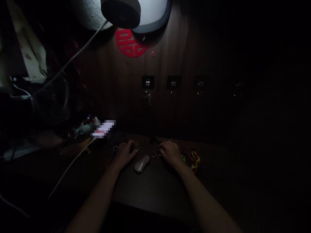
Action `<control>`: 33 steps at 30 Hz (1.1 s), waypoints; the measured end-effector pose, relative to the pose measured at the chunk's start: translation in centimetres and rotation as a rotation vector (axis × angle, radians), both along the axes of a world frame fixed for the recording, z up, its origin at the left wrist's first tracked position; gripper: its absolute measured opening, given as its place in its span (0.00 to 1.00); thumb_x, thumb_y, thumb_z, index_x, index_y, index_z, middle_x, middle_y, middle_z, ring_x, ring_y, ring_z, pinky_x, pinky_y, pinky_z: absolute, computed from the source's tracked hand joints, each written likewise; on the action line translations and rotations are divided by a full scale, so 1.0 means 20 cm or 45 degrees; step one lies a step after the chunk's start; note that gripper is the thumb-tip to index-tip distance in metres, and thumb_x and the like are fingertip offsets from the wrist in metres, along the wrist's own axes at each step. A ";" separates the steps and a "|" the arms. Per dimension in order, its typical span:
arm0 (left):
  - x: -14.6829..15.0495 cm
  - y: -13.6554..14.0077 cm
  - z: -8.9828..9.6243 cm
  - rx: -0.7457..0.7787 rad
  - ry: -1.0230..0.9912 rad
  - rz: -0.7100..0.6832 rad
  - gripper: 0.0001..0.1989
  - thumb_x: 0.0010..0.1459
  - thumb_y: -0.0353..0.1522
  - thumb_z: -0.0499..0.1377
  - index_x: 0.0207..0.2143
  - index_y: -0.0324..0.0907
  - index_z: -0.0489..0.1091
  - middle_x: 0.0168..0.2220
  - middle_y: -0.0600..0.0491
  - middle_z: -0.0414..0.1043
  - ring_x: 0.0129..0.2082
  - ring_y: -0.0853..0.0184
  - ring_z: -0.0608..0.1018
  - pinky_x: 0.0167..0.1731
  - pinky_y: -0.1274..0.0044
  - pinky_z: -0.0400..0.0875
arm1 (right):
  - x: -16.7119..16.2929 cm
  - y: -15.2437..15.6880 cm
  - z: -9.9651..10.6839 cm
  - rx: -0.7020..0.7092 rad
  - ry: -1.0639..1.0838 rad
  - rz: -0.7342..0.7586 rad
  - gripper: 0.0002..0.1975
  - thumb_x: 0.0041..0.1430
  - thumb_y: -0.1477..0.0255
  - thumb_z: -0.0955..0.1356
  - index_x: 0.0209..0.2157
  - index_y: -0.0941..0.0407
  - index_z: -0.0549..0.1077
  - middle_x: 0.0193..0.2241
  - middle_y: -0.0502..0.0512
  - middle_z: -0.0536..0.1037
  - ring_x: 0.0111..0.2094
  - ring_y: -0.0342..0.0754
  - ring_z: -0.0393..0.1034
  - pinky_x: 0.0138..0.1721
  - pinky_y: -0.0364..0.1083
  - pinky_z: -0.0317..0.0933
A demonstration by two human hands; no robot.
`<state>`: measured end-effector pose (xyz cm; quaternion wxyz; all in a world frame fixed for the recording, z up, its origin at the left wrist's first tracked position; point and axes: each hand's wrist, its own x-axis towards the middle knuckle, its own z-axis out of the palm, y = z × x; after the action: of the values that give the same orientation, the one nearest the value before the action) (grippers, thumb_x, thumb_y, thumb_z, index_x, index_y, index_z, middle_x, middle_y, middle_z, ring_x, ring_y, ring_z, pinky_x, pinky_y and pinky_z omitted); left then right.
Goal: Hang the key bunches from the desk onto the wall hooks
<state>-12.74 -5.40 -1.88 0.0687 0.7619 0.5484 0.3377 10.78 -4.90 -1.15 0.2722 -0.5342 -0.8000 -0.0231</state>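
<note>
In dim light, my left hand (124,154) rests low over the dark tabletop (141,191). Its fingers are curled, with a small pale bit (136,149) by the thumb tip, too dark to name. A metal ring (115,148) lies just left of it. Between my hands is a grey, oval car key fob (142,164) with a key ring (153,155) at its upper end. My right hand (170,153) is closed at the tabletop, its fingertips by a small shiny thing (159,151) I cannot make out. Beside that hand lies a bundle of coloured cords (194,159).
A lit phone (104,129), blurred out, stands at left with a white cable (70,163). Small dark things (153,139) lie behind my hands. Keys (147,98) hang at a lock in the dark wooden front. A lamp (121,13) and red paper-cut (131,45) are above.
</note>
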 end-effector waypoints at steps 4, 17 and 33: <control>0.01 0.02 -0.01 0.063 -0.156 -0.047 0.12 0.51 0.28 0.56 0.39 0.45 0.63 0.40 0.55 0.73 0.41 0.68 0.74 0.46 0.73 0.63 | -0.02 -0.01 0.00 0.041 0.046 0.024 0.11 0.54 0.78 0.61 0.36 0.54 0.73 0.38 0.54 0.76 0.43 0.50 0.66 0.46 0.51 0.52; 0.08 0.03 0.01 0.029 -0.974 -0.140 0.14 0.46 0.33 0.59 0.35 0.43 0.59 0.31 0.56 0.70 0.36 0.67 0.76 0.38 0.75 0.67 | -0.13 -0.05 0.02 0.100 0.288 0.210 0.11 0.55 0.77 0.62 0.38 0.53 0.72 0.37 0.53 0.76 0.42 0.48 0.67 0.46 0.50 0.53; 0.11 -0.01 0.04 -0.219 -1.182 -0.290 0.14 0.45 0.33 0.61 0.31 0.43 0.57 0.31 0.58 0.71 0.32 0.71 0.74 0.34 0.79 0.67 | -0.28 -0.07 0.02 -0.378 0.948 0.384 0.06 0.51 0.69 0.63 0.28 0.55 0.70 0.26 0.48 0.72 0.31 0.44 0.65 0.33 0.42 0.57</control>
<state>-10.58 -5.51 -1.04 0.4054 0.5774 0.3987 0.5859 5.27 -6.23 -0.72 0.4631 -0.4165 -0.7108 0.3269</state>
